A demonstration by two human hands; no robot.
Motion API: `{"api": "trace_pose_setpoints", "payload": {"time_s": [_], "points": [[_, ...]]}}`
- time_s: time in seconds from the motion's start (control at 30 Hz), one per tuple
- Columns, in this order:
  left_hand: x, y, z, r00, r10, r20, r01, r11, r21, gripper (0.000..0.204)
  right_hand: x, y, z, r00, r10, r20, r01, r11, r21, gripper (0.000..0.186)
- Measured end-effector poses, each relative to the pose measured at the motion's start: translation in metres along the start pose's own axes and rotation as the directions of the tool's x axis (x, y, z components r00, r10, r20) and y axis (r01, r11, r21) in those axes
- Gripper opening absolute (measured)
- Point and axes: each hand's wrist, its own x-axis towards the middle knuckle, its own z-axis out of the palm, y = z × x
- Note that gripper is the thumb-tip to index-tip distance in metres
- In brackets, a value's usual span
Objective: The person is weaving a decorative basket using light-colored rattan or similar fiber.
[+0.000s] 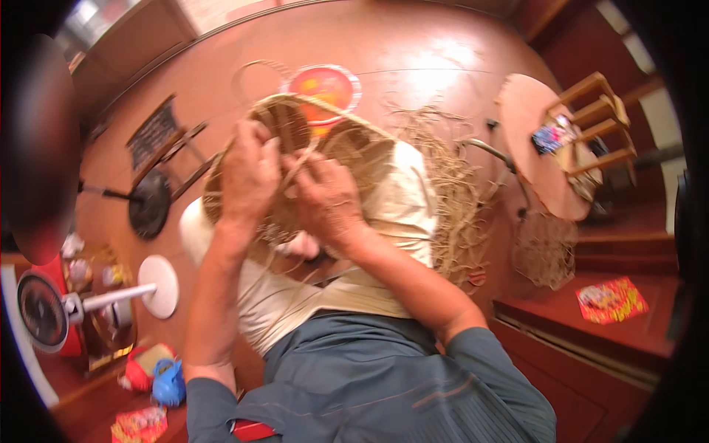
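A brown woven basket rests across my lap, its curved rim and open weave turned toward me. My left hand is closed at the basket's left part, fingers bent over the weave. Close beside it, my right hand is closed too, thumb and fingers pinching a pale flat strand at the middle of the basket. Motion blurs the fingertips, and the far side of the weave is partly hidden behind both hands. Several loose strands hang below them over my pale trousers.
A heap of loose tan strands lies on the floor at my right. Beyond the basket sits a red basin. A fan stands at left, a round-based stand nearer. At right are a rounded board and a small wooden stool.
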Motion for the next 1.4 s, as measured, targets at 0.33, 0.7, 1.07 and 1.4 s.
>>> {"api": "trace_pose_setpoints", "payload": {"time_s": [0.33, 0.7, 1.07, 1.4], "points": [[-0.019, 0.004, -0.006, 0.987, -0.15, 0.05, 0.155, 0.978, -0.137, 0.022, -0.003, -0.003, 0.001, 0.996, -0.028, -0.085, 0.026, 0.999, -0.025, 0.054], [-0.015, 0.003, 0.002, 0.989, -0.148, 0.025, 0.15, 0.984, -0.094, 0.022, -0.004, -0.003, 0.003, 0.995, -0.002, -0.097, 0.006, 0.999, 0.037, 0.053], [-0.062, -0.061, -0.099, 0.78, -0.594, 0.196, 0.475, 0.358, -0.803, 0.025, 0.008, -0.01, 0.008, 0.99, -0.028, -0.141, 0.05, 0.986, 0.16, 0.044], [-0.194, -0.313, -0.415, 0.446, -0.878, -0.175, 0.654, 0.453, -0.606, 0.036, 0.03, -0.017, 0.039, 0.99, -0.01, -0.139, 0.017, 0.999, 0.05, 0.011]]}}
